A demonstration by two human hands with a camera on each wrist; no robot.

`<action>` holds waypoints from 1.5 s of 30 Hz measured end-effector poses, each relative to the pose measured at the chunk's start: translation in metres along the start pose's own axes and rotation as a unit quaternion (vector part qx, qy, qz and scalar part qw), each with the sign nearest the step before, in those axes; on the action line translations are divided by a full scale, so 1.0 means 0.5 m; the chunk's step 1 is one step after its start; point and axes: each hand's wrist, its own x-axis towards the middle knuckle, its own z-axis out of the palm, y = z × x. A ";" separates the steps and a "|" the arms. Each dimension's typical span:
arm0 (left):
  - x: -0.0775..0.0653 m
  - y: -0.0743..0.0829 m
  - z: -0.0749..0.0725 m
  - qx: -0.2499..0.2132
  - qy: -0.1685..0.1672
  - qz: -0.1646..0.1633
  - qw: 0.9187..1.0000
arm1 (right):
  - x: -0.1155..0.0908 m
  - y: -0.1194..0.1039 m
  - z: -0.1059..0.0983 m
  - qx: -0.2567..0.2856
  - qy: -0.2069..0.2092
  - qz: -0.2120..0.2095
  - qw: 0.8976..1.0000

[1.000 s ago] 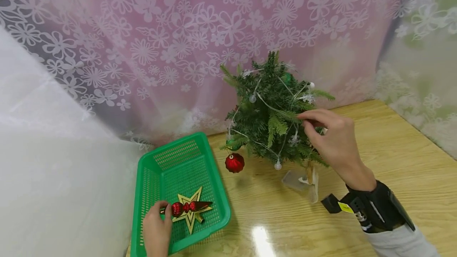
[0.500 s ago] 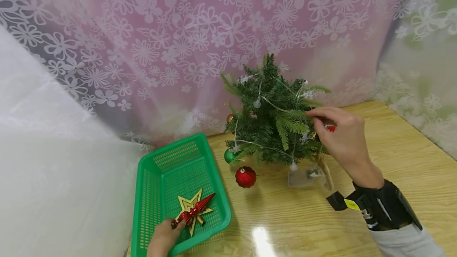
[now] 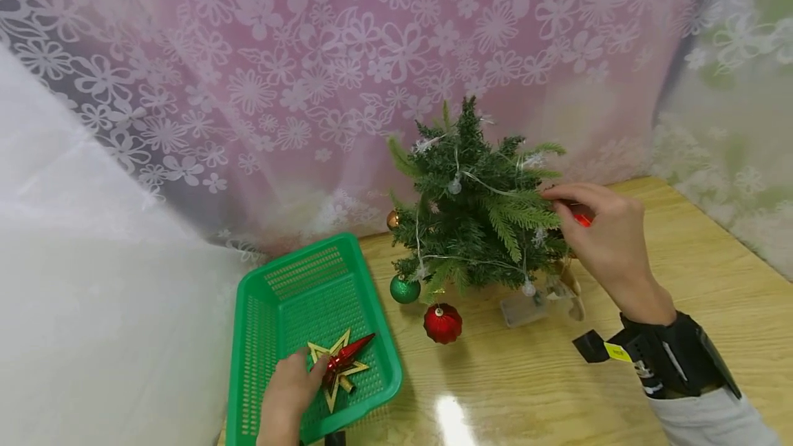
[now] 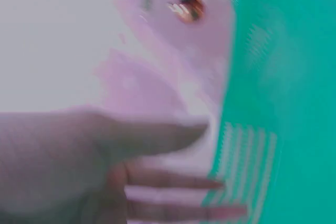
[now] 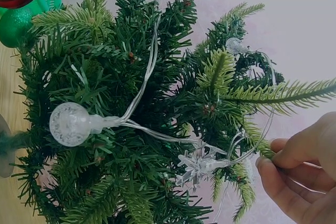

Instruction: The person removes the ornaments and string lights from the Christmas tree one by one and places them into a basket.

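Note:
My right hand [image 3: 610, 246] pinches a green branch tip [image 5: 265, 149] on the right side of a small Christmas tree [image 3: 464, 226]. Clear string lights [image 5: 70, 124] wind round the tree. On its left hang a dark red ornament [image 3: 442, 324], a green ball [image 3: 405, 289] and a copper ball [image 3: 393, 219]. A bright red thing [image 3: 583, 219] shows partly behind my right hand. Over the green basket [image 3: 379, 301], my left hand [image 3: 290, 385] is beside a red finial ornament [image 3: 354, 349] lying on a gold star [image 3: 331, 398]. Its blurred fingers look straight in the left wrist view, with nothing between them.
A clear box [image 3: 523, 308] sits by the tree's base on the wooden table [image 3: 508, 391]. Behind stands a pink flowered curtain [image 3: 347, 88], and a white sheet [image 3: 118, 308] borders the basket on the left.
The tree has turned, bringing its left-hand ornaments forward and rightward, as my right hand moved slightly right. My left hand shifted right with the finial, which tilted over the star, then the fingers loosened.

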 end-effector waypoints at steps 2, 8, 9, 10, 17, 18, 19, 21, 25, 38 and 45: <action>-0.002 0.029 -0.005 -0.035 0.011 0.065 0.997 | -0.001 0.000 0.000 -0.006 0.000 -0.001 1.000; 0.008 0.135 0.017 -0.115 0.081 0.280 0.950 | 0.000 -0.003 -0.002 -0.011 0.001 -0.004 1.000; 0.012 0.153 0.023 -0.128 0.086 0.303 0.940 | 0.001 -0.004 -0.002 -0.012 0.000 -0.002 1.000; 0.017 0.170 0.029 -0.140 0.089 0.323 0.932 | 0.001 -0.004 -0.002 -0.012 -0.001 0.000 1.000; 0.042 0.260 0.061 -0.194 0.069 0.356 0.911 | -0.003 -0.003 0.000 -0.018 -0.009 0.003 1.000; 0.043 0.267 0.063 -0.196 0.066 0.353 0.912 | -0.004 -0.002 0.001 -0.018 -0.009 0.002 1.000; 0.045 0.273 0.066 -0.197 0.064 0.349 0.914 | -0.004 -0.002 0.001 -0.018 -0.008 0.002 1.000; 0.045 0.279 0.069 -0.200 0.065 0.339 0.917 | -0.006 0.000 0.002 -0.018 -0.006 0.003 1.000; 0.039 0.280 0.071 -0.206 0.090 0.319 0.921 | -0.008 0.003 0.004 -0.015 -0.005 0.009 1.000; 0.035 0.276 0.076 -0.245 0.189 0.377 0.873 | -0.003 -0.019 0.013 0.022 0.005 0.001 1.000; 0.033 0.280 0.062 -0.241 0.192 0.399 0.864 | -0.005 -0.019 0.010 0.007 -0.004 -0.014 1.000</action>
